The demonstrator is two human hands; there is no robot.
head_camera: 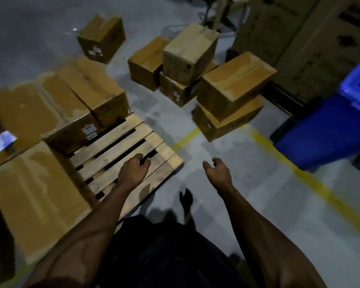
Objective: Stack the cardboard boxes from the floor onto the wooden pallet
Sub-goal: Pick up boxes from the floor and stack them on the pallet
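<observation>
A wooden pallet [133, 142] lies on the grey floor at centre left, its near right part bare slats. Several cardboard boxes [87, 94] sit on its left and far parts, one near box [35, 196] closest to me. More boxes stand on the floor beyond: a two-high pile [233, 88] at right, a cluster [187, 53] behind it, and a lone box [101, 38] farther back. My left hand [134, 171] hangs above the bare slats, fingers loosely curled, holding nothing. My right hand [216, 171] hovers over the floor, fingers relaxed and empty.
A blue plastic bin [328, 132] stands at the right. Yellow floor lines [312, 179] run past it. Tall cardboard cartons [299, 38] rise at the back right. A white label [0, 142] lies on a box at far left. My dark trousers and foot show below.
</observation>
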